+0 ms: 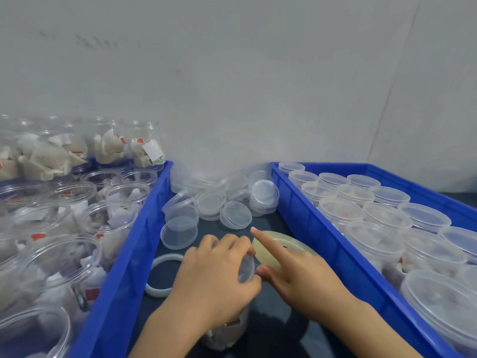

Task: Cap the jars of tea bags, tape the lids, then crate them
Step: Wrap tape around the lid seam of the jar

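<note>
Down near the bottom, between two blue crates: a jar (227,334) of tea bags standing on the dark desk (273,303), mostly hidden under the left hand (214,277). Left hand curled over the jar's clear lid (246,270), gripping it from above. Right hand (296,275) just beside it, holding a roll of clear tape (281,248), first finger stretched straight along the roll, thumb tucked under. Roll tilted, touching the lid's edge. Cannot tell if any tape is stuck on yet.

Left of the hands, flat on the desk, a white ring (160,276). A bit farther back, a heap of loose clear lids (219,202), some stacked, some leaning, filling the gap up to the wall (232,73).

On the left side, a blue crate (134,241) full of open jars (59,262) with tea bags inside, no lids on them. More filled jars (108,146) lined up behind, against the wall.

On the right side, another blue crate (322,233) packed with capped jars (382,218) in tight rows, lids on top, close together.
</note>
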A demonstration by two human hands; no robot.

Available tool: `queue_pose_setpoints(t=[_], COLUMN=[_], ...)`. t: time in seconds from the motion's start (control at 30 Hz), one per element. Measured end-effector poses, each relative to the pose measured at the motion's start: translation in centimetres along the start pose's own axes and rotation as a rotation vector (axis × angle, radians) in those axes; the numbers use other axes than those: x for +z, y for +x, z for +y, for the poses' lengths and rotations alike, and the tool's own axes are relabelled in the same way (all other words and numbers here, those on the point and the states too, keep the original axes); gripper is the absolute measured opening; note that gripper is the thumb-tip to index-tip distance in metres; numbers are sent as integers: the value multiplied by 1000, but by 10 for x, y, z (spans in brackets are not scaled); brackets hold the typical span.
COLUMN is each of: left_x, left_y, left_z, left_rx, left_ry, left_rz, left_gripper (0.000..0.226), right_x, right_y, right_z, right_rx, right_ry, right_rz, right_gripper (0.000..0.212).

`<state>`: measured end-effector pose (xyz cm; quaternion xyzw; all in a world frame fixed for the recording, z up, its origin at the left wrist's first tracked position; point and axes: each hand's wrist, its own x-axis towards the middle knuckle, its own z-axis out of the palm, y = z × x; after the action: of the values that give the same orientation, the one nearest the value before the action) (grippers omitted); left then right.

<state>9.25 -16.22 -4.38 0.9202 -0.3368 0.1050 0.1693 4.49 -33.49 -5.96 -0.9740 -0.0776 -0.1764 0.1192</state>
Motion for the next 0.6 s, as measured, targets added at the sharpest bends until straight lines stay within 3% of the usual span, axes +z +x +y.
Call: queue_pose_setpoints(t=[0.3, 0.6], left_x=[2, 6], left_y=[0, 2], left_z=[2, 6], left_rx=[-36, -167], left_ry=[-12, 25], left_rz=[34, 107], left_gripper=[34, 33], right_x=[7, 19], right_y=[-4, 9], right_z=[-2, 1], right_rx=[71, 196], right_ry=[258, 323], right_rz=[211, 241], right_gripper=[55, 41])
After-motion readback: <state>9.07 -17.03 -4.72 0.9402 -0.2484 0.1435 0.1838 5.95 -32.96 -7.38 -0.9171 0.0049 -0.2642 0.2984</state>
